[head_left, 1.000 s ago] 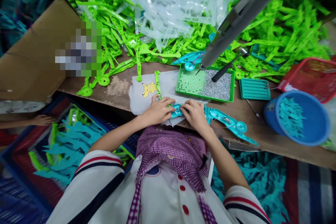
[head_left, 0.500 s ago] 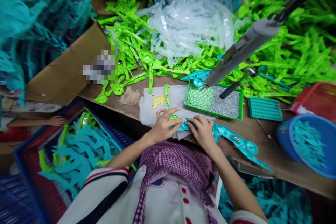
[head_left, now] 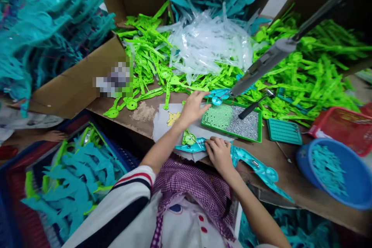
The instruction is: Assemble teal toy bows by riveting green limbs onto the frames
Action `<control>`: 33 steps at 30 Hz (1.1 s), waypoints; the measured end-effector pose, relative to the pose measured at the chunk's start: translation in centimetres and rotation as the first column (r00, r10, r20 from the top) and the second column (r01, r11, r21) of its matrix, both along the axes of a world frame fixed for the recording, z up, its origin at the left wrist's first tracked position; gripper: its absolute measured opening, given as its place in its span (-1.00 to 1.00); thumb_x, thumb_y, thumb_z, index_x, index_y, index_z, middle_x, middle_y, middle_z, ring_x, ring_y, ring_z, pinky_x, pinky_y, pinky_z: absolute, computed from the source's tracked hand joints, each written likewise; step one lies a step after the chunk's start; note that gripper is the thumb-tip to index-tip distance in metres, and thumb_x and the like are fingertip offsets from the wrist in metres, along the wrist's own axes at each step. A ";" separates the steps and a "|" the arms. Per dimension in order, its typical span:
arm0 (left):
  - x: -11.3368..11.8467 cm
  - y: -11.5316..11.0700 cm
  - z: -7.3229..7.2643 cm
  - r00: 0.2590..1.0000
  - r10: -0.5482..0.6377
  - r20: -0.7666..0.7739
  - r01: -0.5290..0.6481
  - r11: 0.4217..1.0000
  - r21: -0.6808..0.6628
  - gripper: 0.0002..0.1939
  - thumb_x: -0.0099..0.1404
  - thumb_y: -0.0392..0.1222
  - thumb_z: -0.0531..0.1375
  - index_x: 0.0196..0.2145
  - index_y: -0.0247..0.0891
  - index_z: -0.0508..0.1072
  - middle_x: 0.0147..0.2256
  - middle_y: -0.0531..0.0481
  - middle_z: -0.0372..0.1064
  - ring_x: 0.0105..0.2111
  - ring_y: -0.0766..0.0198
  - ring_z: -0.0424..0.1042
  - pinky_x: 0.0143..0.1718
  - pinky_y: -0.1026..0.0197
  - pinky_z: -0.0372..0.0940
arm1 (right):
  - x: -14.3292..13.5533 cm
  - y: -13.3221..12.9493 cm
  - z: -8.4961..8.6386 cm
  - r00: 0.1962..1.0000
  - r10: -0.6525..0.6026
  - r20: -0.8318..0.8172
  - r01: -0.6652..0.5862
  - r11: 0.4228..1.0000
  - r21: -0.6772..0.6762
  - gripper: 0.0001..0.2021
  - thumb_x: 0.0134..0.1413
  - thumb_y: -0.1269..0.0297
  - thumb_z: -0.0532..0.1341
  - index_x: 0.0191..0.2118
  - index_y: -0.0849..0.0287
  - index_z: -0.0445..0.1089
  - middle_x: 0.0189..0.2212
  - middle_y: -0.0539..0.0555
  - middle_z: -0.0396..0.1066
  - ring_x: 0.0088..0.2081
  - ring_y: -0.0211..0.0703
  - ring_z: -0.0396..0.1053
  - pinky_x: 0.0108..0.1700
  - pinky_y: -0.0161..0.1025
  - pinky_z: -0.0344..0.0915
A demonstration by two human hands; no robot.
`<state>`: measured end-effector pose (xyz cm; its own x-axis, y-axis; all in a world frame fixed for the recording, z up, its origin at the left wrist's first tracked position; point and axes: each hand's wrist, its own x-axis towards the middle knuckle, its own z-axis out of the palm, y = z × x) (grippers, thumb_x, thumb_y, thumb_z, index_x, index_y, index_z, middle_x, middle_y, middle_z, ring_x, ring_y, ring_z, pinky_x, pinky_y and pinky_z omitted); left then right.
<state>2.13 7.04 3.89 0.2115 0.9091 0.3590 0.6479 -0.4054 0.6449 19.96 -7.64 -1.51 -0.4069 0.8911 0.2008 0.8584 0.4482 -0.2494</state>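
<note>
My left hand (head_left: 194, 106) is raised over the work cloth, fingers apart and holding nothing, its fingertips by the left end of the green screw tray (head_left: 231, 136). With bent fingers, my right hand (head_left: 220, 154) grips a teal plastic piece (head_left: 194, 146) at the table's front edge. A lime-green plastic arm with a round end (head_left: 189, 138) lies against that piece, partly hidden by my left arm. To the right of my right hand rests a longer teal shell (head_left: 255, 164). A grey power screwdriver (head_left: 251, 73) hangs at a slant, its tip above the tray.
Lime-green parts (head_left: 314, 81) and clear plastic pieces (head_left: 209, 42) are heaped behind. A black-handled tool (head_left: 252, 106) lies across the tray. A blue bucket (head_left: 303, 162) and red basket (head_left: 319, 122) stand right. At left are a cardboard box (head_left: 78, 79) and a full crate (head_left: 110, 139).
My left hand has let go of the teal piece and moved up toward the screw tray. My right hand stays on the piece. The view has shifted slightly.
</note>
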 end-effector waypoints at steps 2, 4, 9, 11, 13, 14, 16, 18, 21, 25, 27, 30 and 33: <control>-0.3 1.5 -0.6 0.983 -0.012 -0.181 0.010 1.000 -0.008 -0.48 0.29 -0.15 0.32 0.16 -0.26 0.35 0.04 -0.24 0.39 0.06 -0.06 0.39 0.07 -0.11 0.33 | 0.0 0.0 0.3 1.000 0.000 0.010 0.000 1.000 -0.016 -0.72 0.41 0.22 0.03 -0.09 0.10 0.50 -0.14 0.12 0.54 -0.14 -0.08 0.40 -0.03 -0.07 0.02; -0.8 3.1 -1.0 0.948 -0.058 -0.312 0.047 0.998 -0.044 -0.41 0.23 -0.15 0.37 0.17 -0.29 0.34 0.05 -0.27 0.38 0.05 -0.11 0.39 0.04 -0.12 0.33 | 0.2 -0.2 0.9 1.000 -0.003 0.007 0.003 1.000 0.002 -0.74 0.40 0.23 0.06 -0.08 0.12 0.50 -0.12 0.14 0.53 -0.13 -0.07 0.42 -0.02 -0.06 0.04; -6.1 4.4 -1.6 0.963 0.026 -0.269 -0.035 0.999 -0.029 -0.64 0.38 -0.10 0.23 0.07 -0.26 0.42 0.01 -0.18 0.45 0.02 0.01 0.43 0.05 0.00 0.31 | 2.1 -1.8 2.0 0.994 0.001 -0.108 0.008 0.996 0.084 -0.79 0.37 0.26 0.10 -0.04 0.12 0.45 -0.10 0.16 0.52 -0.09 -0.05 0.46 -0.01 -0.07 0.14; -9.6 4.4 -2.0 0.929 0.278 -0.245 -0.288 0.958 -0.002 -0.61 0.34 -0.13 0.26 0.08 -0.31 0.41 0.03 -0.24 0.43 0.06 -0.04 0.40 0.08 -0.02 0.28 | 2.8 -2.5 2.0 0.982 0.030 -0.188 -0.008 0.993 0.120 -0.84 0.35 0.30 0.13 -0.06 0.12 0.43 -0.15 0.14 0.51 -0.12 -0.08 0.46 -0.04 -0.10 0.18; -12.7 4.3 -2.6 0.879 0.403 -0.256 -0.435 0.897 -0.081 -0.48 0.22 -0.15 0.35 0.10 -0.34 0.40 -0.02 -0.26 0.45 0.03 -0.08 0.41 0.04 -0.01 0.29 | 2.8 -3.0 2.0 0.965 0.092 -0.247 -0.050 0.985 0.168 -0.87 0.33 0.34 0.16 -0.07 0.12 0.42 -0.19 0.11 0.50 -0.14 -0.12 0.46 -0.06 -0.14 0.20; -13.8 4.2 -3.0 0.875 0.412 -0.255 -0.454 0.880 -0.137 -0.44 0.18 -0.18 0.38 0.10 -0.34 0.40 -0.07 -0.22 0.47 -0.02 -0.06 0.44 0.00 0.02 0.30 | 2.6 -3.0 2.1 0.958 0.123 -0.260 -0.074 0.979 0.188 -0.87 0.32 0.36 0.18 -0.07 0.13 0.41 -0.20 0.10 0.50 -0.15 -0.14 0.46 -0.07 -0.15 0.20; -14.9 3.9 -3.8 0.895 0.394 -0.208 -0.436 0.868 -0.235 -0.48 0.15 -0.22 0.37 0.06 -0.32 0.43 -0.21 -0.11 0.51 -0.16 0.04 0.49 -0.09 0.10 0.32 | 2.0 -2.8 2.3 0.952 0.167 -0.258 -0.111 0.969 0.220 -0.87 0.31 0.38 0.19 -0.07 0.14 0.41 -0.20 0.09 0.49 -0.16 -0.16 0.45 -0.06 -0.15 0.19; -14.9 3.4 -4.7 0.897 0.424 -0.121 -0.441 0.849 -0.291 -0.56 0.15 -0.25 0.34 0.01 -0.30 0.46 -0.29 -0.02 0.51 -0.27 0.14 0.49 -0.16 0.16 0.32 | 1.3 -2.4 2.6 0.953 0.187 -0.239 -0.127 0.961 0.248 -0.87 0.31 0.39 0.19 -0.07 0.16 0.41 -0.21 0.10 0.49 -0.18 -0.16 0.44 -0.07 -0.15 0.18; -14.6 2.9 -5.7 0.860 0.510 0.002 -0.480 0.811 -0.334 -0.60 0.13 -0.24 0.33 -0.04 -0.30 0.47 -0.32 0.01 0.51 -0.34 0.21 0.48 -0.24 0.21 0.31 | 1.0 -2.2 2.7 0.956 0.198 -0.218 -0.137 0.955 0.264 -0.87 0.31 0.40 0.18 -0.07 0.19 0.42 -0.22 0.12 0.49 -0.19 -0.16 0.43 -0.07 -0.14 0.18; -14.8 3.0 -6.3 0.837 0.536 0.109 -0.465 0.802 -0.376 -0.66 0.09 -0.21 0.33 -0.14 -0.30 0.50 -0.38 0.03 0.49 -0.41 0.25 0.45 -0.29 0.23 0.31 | 1.5 -2.9 1.9 0.957 0.199 -0.210 -0.153 0.965 0.214 -0.87 0.31 0.40 0.18 -0.07 0.19 0.43 -0.20 0.11 0.49 -0.16 -0.14 0.44 -0.06 -0.14 0.18; -14.8 2.9 -6.2 0.830 0.539 0.143 -0.453 0.801 -0.390 -0.70 0.08 -0.22 0.32 -0.19 -0.31 0.50 -0.41 0.04 0.48 -0.43 0.26 0.44 -0.30 0.23 0.31 | 1.8 -3.2 1.6 0.959 0.194 -0.206 -0.155 0.969 0.194 -0.86 0.31 0.38 0.18 -0.07 0.18 0.43 -0.21 0.10 0.49 -0.16 -0.15 0.45 -0.06 -0.15 0.19; -14.6 1.7 -5.6 0.822 0.543 0.173 -0.454 0.807 -0.377 -0.76 0.11 -0.23 0.29 -0.23 -0.31 0.49 -0.40 0.02 0.48 -0.41 0.26 0.46 -0.29 0.23 0.33 | 2.1 -3.5 1.5 0.959 0.186 -0.214 -0.147 0.971 0.186 -0.86 0.32 0.37 0.18 -0.06 0.16 0.43 -0.21 0.09 0.49 -0.16 -0.15 0.45 -0.07 -0.16 0.20; -14.4 -0.9 -5.3 0.820 0.540 0.189 -0.460 0.819 -0.344 -0.79 0.15 -0.22 0.26 -0.22 -0.29 0.49 -0.36 0.00 0.51 -0.41 0.27 0.47 -0.29 0.24 0.35 | 2.2 -3.8 1.4 0.958 0.156 -0.240 -0.117 0.979 0.168 -0.86 0.33 0.35 0.18 -0.06 0.15 0.43 -0.20 0.08 0.49 -0.16 -0.16 0.45 -0.07 -0.16 0.22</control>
<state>-12.32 6.10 -1.41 -0.3667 0.9286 0.0576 0.4980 0.1436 0.8552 22.19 -11.44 -0.07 -0.4421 0.7822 0.4391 0.7047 0.6057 -0.3694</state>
